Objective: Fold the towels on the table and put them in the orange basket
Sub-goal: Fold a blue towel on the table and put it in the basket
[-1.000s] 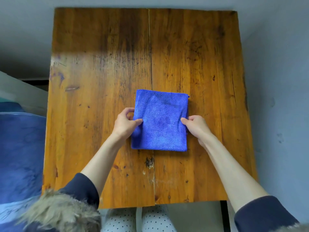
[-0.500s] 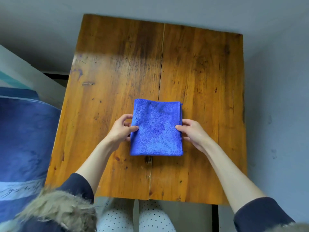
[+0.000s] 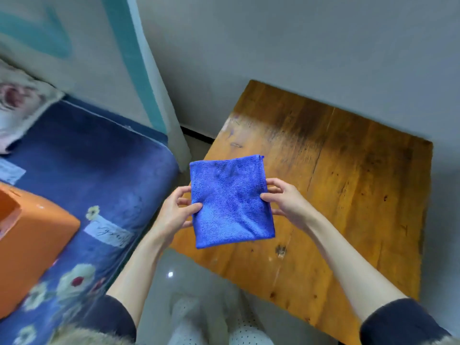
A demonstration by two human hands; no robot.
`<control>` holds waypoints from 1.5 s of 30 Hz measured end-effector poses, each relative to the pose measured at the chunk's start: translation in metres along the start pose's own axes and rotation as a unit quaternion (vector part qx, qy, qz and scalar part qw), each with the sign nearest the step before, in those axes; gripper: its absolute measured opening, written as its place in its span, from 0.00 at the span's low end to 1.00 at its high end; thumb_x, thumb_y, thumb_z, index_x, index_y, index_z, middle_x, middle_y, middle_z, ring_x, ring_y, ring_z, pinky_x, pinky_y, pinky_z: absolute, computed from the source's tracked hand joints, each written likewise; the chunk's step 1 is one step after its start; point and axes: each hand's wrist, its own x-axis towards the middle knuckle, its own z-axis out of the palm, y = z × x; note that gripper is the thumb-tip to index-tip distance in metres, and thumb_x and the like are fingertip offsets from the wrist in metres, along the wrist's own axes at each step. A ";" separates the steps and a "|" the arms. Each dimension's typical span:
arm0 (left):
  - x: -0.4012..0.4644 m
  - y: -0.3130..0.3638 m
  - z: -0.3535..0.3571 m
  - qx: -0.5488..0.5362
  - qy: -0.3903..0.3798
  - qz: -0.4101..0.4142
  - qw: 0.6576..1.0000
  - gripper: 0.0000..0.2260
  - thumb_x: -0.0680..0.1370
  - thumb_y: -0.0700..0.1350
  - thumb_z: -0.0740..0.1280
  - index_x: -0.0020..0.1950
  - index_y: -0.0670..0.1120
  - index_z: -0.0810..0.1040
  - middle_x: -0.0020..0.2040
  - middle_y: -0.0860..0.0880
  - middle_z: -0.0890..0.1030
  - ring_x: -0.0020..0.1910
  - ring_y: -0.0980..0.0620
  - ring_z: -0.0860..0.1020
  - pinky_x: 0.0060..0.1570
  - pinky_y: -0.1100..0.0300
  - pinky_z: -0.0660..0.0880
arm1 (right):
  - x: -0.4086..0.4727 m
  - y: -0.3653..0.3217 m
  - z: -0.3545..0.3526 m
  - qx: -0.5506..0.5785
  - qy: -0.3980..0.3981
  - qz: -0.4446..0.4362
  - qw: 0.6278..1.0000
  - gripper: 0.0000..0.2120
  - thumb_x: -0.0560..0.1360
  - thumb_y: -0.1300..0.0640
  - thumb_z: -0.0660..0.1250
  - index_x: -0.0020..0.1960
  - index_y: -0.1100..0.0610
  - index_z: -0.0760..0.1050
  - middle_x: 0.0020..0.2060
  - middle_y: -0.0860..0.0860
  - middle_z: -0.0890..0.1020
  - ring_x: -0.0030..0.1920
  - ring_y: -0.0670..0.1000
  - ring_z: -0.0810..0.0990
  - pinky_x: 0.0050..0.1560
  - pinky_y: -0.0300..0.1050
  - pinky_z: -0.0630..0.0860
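Observation:
A folded blue towel [image 3: 230,200] is held flat in the air over the left edge of the wooden table [image 3: 343,195]. My left hand [image 3: 175,215] pinches its left edge, thumb on top. My right hand [image 3: 286,201] grips its right edge the same way. The orange basket [image 3: 29,247] stands at the far left on a blue flowered bed cover, partly cut off by the frame's edge.
The blue bed [image 3: 94,180] with a flower pattern fills the left side, with a pale pillow [image 3: 17,105] at its far end. A grey wall with a teal stripe [image 3: 129,58] rises behind. Grey floor lies between bed and table.
Both hands have lifted the folded towel off the table and carried it left. The view has swung left, bringing the bed and the orange basket into sight.

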 end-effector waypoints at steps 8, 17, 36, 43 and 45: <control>-0.071 -0.024 -0.164 -0.090 0.105 0.012 0.990 0.14 0.75 0.34 0.67 0.49 0.54 0.73 0.44 0.48 0.78 0.36 0.59 0.80 0.31 0.63 0.77 | -0.009 -0.047 0.174 -0.068 -0.117 -0.033 0.990 0.13 0.75 0.68 0.61 0.55 0.54 0.75 0.43 0.51 0.79 0.43 0.47 0.79 0.41 0.42 0.78; -0.167 -0.099 -0.343 -0.158 0.250 -0.017 0.955 0.13 0.75 0.34 0.66 0.52 0.51 0.72 0.46 0.49 0.78 0.34 0.55 0.78 0.28 0.63 0.74 | -0.028 -0.045 0.402 -0.145 -0.236 -0.018 0.961 0.13 0.73 0.68 0.62 0.52 0.55 0.76 0.39 0.50 0.81 0.38 0.48 0.81 0.35 0.39 0.75; -0.057 -0.156 -0.548 -0.223 0.360 -0.119 0.898 0.14 0.76 0.36 0.63 0.56 0.51 0.66 0.41 0.51 0.72 0.35 0.56 0.72 0.33 0.61 0.70 | 0.119 -0.083 0.671 -0.358 -0.272 -0.003 0.893 0.19 0.73 0.66 0.63 0.63 0.58 0.72 0.47 0.60 0.78 0.46 0.59 0.78 0.50 0.57 0.77; 0.034 -0.195 -0.566 -0.218 0.356 -0.222 0.881 0.13 0.74 0.36 0.64 0.55 0.49 0.68 0.48 0.42 0.78 0.46 0.43 0.78 0.47 0.44 0.78 | 0.206 -0.045 0.727 -0.535 -0.249 -0.039 0.807 0.15 0.71 0.66 0.61 0.58 0.61 0.71 0.51 0.56 0.77 0.53 0.59 0.77 0.50 0.51 0.75; 0.053 -0.209 -0.567 -0.227 0.352 -0.238 0.876 0.13 0.74 0.36 0.64 0.54 0.50 0.68 0.49 0.42 0.79 0.49 0.42 0.79 0.47 0.45 0.78 | 0.220 -0.029 0.736 -0.547 -0.248 -0.032 0.799 0.17 0.72 0.66 0.60 0.60 0.60 0.70 0.53 0.55 0.77 0.54 0.58 0.76 0.49 0.47 0.73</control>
